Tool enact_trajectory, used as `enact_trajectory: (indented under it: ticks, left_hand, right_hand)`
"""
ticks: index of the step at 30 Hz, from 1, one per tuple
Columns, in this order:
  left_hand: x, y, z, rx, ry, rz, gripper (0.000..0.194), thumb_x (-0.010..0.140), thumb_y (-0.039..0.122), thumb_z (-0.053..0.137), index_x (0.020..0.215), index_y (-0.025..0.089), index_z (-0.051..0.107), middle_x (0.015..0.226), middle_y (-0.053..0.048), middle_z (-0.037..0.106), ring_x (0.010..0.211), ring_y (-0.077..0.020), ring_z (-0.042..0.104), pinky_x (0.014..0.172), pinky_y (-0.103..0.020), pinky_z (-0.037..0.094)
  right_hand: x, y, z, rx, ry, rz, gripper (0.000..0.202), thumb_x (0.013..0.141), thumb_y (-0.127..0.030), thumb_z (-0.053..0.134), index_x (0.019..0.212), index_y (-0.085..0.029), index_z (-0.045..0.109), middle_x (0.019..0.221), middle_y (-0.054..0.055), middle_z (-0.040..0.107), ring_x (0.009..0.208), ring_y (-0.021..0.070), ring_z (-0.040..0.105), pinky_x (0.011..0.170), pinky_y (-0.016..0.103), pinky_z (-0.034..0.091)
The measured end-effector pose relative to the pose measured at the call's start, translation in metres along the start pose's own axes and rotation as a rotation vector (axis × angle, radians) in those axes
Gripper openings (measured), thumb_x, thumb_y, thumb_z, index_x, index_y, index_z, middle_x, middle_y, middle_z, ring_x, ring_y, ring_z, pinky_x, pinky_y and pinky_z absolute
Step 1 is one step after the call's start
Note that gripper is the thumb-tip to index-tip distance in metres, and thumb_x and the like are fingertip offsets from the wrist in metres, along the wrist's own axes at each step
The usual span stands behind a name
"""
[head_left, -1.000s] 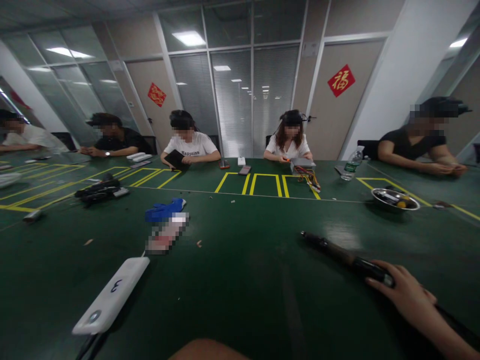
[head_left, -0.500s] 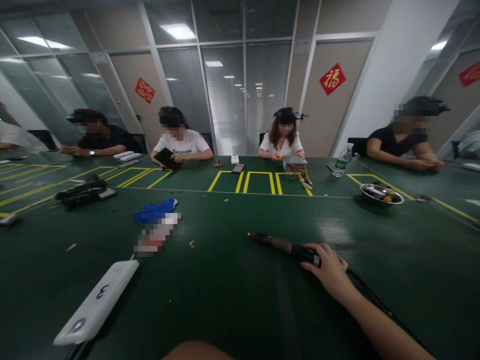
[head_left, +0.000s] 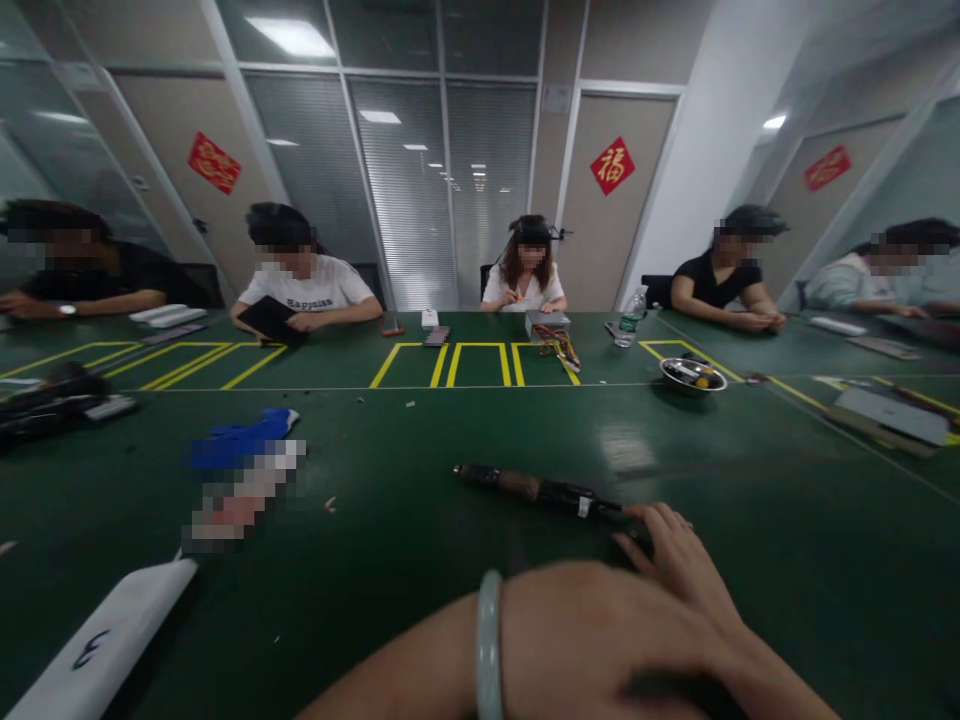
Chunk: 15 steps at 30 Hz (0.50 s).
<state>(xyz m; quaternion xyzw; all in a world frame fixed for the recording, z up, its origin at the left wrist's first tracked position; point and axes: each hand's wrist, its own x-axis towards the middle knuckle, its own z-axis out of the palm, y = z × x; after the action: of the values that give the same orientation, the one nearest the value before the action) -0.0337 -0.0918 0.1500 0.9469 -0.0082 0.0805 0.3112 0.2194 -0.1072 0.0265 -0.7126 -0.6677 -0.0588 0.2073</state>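
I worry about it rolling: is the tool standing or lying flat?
Lying flat. The tool rests lengthwise on the table, with the right hand touching its rear end.

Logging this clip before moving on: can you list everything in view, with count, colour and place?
table: one, dark green with yellow tape lines
long tool: one, black and brown, lying centre
white pack: one, near left, marked with a dark number
blue gloves: blue, left of centre
metal bowl: one, silver, far right
water bottle: one, clear, far side
grey box with wires: one, far centre
seated people: six, along the far side
red door signs: three
left hand: pale bangle on wrist, lies over the right hand
right hand: grip unclear, fingertips at the tool's near end
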Motion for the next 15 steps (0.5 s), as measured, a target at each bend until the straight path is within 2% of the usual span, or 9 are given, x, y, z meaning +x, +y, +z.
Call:
enact_trajectory:
  ticks: [1,3,4,5,8,11,15]
  left_hand:
    - [0.009,-0.020,-0.009,0.012,0.043,-0.023,0.046,0.098,0.034,0.035,0.143,0.031,0.031,0.136,-0.001,0.051,0.128,-0.0166,0.044,0.106,-0.034,0.040]
    - [0.023,-0.064,-0.018,0.174,0.299,-0.234,0.046,0.097,0.032,0.037,0.143,0.028,0.033,0.140,-0.004,0.048,0.130,-0.0190,0.043,0.110,-0.039,0.035]
    - [0.028,-0.084,-0.017,0.265,0.369,-0.323,0.046,0.096,0.030,0.041,0.141,0.026,0.036,0.141,-0.005,0.046,0.132,-0.0206,0.040,0.111,-0.042,0.031]
    - [0.030,-0.103,-0.013,0.344,0.403,-0.388,0.047,0.094,0.030,0.046,0.140,0.025,0.038,0.143,-0.005,0.045,0.134,-0.0220,0.037,0.113,-0.043,0.028]
    - [0.030,-0.144,0.005,0.431,0.329,-0.435,0.064,0.085,0.042,0.060,0.142,0.026,0.035,0.146,-0.005,0.041,0.137,-0.0241,0.032,0.114,-0.044,0.025]
    - [0.029,-0.159,0.018,0.423,0.298,-0.422,0.063,0.085,0.045,0.061,0.140,0.029,0.036,0.139,-0.004,0.048,0.129,-0.0226,0.042,0.111,-0.043,0.027]
    - [0.034,-0.155,0.015,0.421,0.300,-0.469,0.045,0.087,0.038,0.060,0.129,0.030,0.047,0.119,-0.004,0.059,0.113,-0.0223,0.053,0.100,-0.041,0.037]
  right_hand:
    - [-0.002,-0.001,-0.002,0.009,-0.009,-0.004,0.028,0.090,-0.039,0.046,0.108,-0.022,0.057,0.106,0.008,0.058,0.097,0.0229,0.056,0.089,0.039,0.040]
    - [-0.002,-0.004,-0.005,0.009,-0.034,0.019,0.023,0.090,-0.035,0.045,0.105,-0.022,0.059,0.103,0.007,0.059,0.093,0.0220,0.057,0.087,0.038,0.041]
    - [-0.002,-0.004,-0.005,-0.001,-0.043,0.045,0.021,0.090,-0.035,0.047,0.101,-0.022,0.060,0.101,0.007,0.059,0.091,0.0219,0.057,0.087,0.038,0.041]
    - [-0.002,-0.005,-0.007,-0.015,-0.050,0.071,0.020,0.089,-0.036,0.049,0.097,-0.022,0.060,0.099,0.007,0.059,0.090,0.0221,0.057,0.086,0.038,0.041]
    - [-0.007,-0.004,-0.012,-0.069,-0.064,0.152,0.019,0.085,-0.039,0.055,0.093,-0.022,0.062,0.097,0.007,0.059,0.092,0.0239,0.057,0.086,0.039,0.040]
    - [-0.014,-0.004,-0.018,-0.087,-0.099,0.224,0.015,0.086,-0.035,0.054,0.088,-0.022,0.062,0.093,0.006,0.060,0.089,0.0231,0.058,0.083,0.038,0.041]
    - [-0.012,-0.006,-0.021,-0.057,-0.149,0.285,0.019,0.091,-0.030,0.045,0.085,-0.024,0.061,0.093,0.003,0.062,0.083,0.0194,0.059,0.076,0.034,0.041]
